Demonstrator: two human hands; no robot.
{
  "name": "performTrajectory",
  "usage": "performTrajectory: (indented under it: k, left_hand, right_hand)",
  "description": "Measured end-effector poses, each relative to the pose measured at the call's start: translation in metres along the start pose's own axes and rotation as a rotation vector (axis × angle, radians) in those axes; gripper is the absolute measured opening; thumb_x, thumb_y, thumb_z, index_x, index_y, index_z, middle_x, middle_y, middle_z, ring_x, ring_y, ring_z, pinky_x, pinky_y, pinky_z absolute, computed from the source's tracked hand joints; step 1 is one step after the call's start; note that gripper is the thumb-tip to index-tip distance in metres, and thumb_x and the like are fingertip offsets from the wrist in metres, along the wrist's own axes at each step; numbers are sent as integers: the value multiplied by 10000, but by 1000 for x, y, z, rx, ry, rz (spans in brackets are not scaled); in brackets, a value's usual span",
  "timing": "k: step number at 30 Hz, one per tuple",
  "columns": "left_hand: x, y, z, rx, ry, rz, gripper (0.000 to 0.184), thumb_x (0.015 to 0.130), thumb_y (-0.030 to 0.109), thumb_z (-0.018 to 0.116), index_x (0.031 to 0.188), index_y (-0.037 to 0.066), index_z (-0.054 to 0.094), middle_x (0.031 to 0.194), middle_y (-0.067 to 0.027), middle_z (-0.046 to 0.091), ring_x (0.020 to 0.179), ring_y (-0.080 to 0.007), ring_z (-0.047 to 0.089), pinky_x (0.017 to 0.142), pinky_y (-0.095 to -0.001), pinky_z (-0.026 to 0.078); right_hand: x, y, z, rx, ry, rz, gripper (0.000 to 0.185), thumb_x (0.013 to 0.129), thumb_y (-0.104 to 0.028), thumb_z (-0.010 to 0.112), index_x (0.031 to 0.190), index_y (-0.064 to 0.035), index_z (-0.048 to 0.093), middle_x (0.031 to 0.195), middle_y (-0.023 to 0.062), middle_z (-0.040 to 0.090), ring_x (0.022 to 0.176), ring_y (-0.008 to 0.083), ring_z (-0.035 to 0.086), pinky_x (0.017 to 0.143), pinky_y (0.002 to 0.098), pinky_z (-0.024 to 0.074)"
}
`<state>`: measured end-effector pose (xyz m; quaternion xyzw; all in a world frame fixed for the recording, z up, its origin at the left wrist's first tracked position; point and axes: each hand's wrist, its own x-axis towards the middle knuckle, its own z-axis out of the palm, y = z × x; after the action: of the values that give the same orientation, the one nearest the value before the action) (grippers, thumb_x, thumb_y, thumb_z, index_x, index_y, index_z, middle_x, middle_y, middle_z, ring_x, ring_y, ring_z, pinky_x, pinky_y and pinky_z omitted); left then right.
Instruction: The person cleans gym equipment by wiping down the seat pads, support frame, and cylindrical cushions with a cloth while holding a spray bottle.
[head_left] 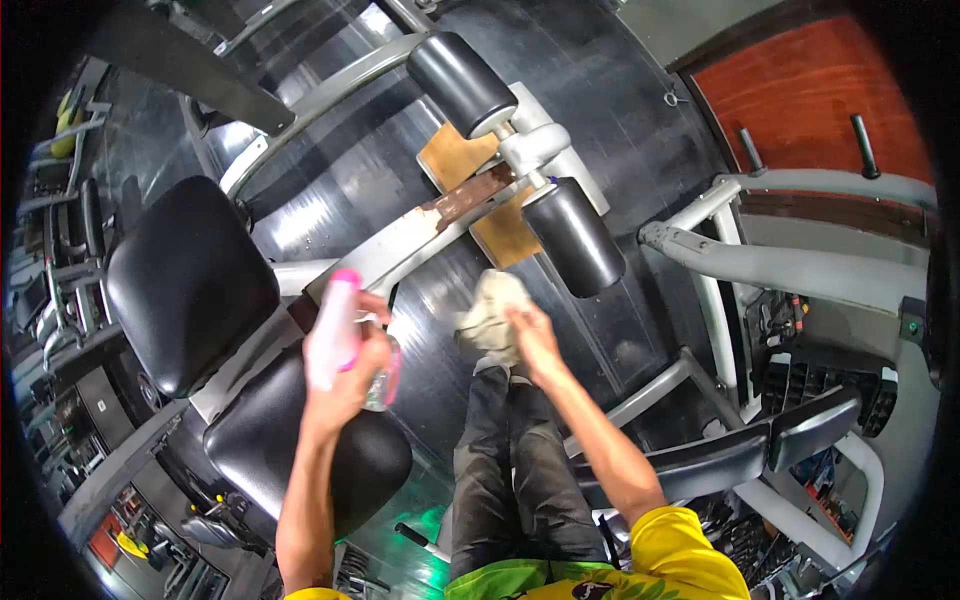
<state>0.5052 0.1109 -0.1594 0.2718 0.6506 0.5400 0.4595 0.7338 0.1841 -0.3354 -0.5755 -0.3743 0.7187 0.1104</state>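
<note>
My left hand (352,385) is wrapped round a spray bottle (334,330) with pink parts, blurred by motion, above the gym machine's black seat pad (320,440). A pale, crumpled cloth (492,315) hangs from my right hand (533,338), whose fingers are closed on it. Beyond the cloth, two black foam rollers (462,82) are mounted on either side of the machine's grey frame beam (400,235). The beam has a brown worn patch. Neither hand touches the machine visibly.
A black padded backrest (190,285) stands at left. Wooden boards (508,232) lie under the beam's end. At right are a grey tubular frame (800,255) and a black bench (700,462). The floor (620,110) is dark and shiny.
</note>
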Motion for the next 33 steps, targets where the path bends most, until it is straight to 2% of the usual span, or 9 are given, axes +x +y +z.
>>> performTrajectory:
  k: [2, 5, 11, 12, 17, 20, 26, 29, 33]
  left_hand:
    - [13, -20, 21, 135, -127, -41, 361, 778, 44, 658, 1114, 4, 530, 884, -19, 569, 658, -69, 513, 607, -218, 435]
    - [31, -60, 63, 136, -224, 8, 439, 743, 120, 757, 1106, 25, 529, 877, -5, 569, 775, -81, 531, 687, -237, 438]
    - [46, -76, 114, 264, -401, -135, 499, 756, 215, 755, 1125, 34, 471, 967, -93, 538, 905, -197, 532, 793, -329, 440]
    - [45, -83, 118, 361, -407, -43, 504, 801, 301, 700, 1146, 63, 422, 871, -36, 486, 748, -112, 491, 674, -287, 431]
    - [47, -95, 126, 289, -499, -165, 450, 846, 288, 649, 1157, 51, 425, 925, -46, 516, 752, -103, 509, 645, -261, 453]
    - [46, -98, 127, 82, -510, -227, 419, 829, 263, 672, 1132, 31, 497, 1006, -68, 572, 841, -174, 553, 759, -311, 448]
    - [46, -104, 122, 237, -550, -167, 368, 837, 196, 666, 1128, 36, 509, 1037, -53, 583, 747, -93, 557, 645, -255, 479]
    - [47, -98, 121, 370, -535, -38, 305, 809, 121, 691, 1056, 30, 538, 969, -59, 601, 736, -106, 572, 663, -261, 482]
    - [42, -92, 119, 413, -458, -191, 336, 765, 218, 736, 988, 30, 568, 843, -103, 636, 773, -207, 625, 716, -320, 477]
  right_hand:
    - [-4, 6, -51, 51, 191, 11, 400, 914, -301, 560, 1139, 29, 566, 1044, 103, 625, 935, 163, 569, 845, 306, 442]
    - [-28, 3, -102, 111, 450, -84, 347, 931, -248, 510, 1138, 26, 566, 1057, 90, 614, 949, 153, 567, 853, 293, 433]
    - [-69, 31, -164, 445, 561, -190, 331, 946, -209, 470, 1159, 36, 537, 1120, 106, 590, 1038, 179, 549, 927, 307, 405]
    - [-75, 36, -168, 482, 600, -206, 327, 946, -207, 466, 1160, 32, 535, 1123, 104, 588, 1045, 181, 547, 932, 307, 403]
    - [-92, 44, -164, 494, 609, -181, 335, 937, -218, 472, 1161, 27, 520, 1139, 117, 581, 1042, 208, 565, 918, 335, 432]
    - [-93, 50, -159, 530, 624, -174, 331, 939, -212, 461, 1155, 31, 522, 1133, 107, 581, 1030, 195, 566, 904, 328, 439]
    - [-102, 42, -142, 581, 576, -166, 322, 941, -201, 455, 1150, 34, 525, 1096, 95, 596, 992, 187, 580, 884, 323, 451]
    - [-107, 62, -144, 589, 542, -161, 326, 956, -193, 454, 1180, 29, 537, 1107, 91, 605, 975, 167, 579, 868, 294, 445]
    - [-121, 70, -131, 461, 586, -116, 312, 946, -193, 474, 1168, 15, 540, 1087, 78, 607, 959, 163, 579, 851, 296, 448]
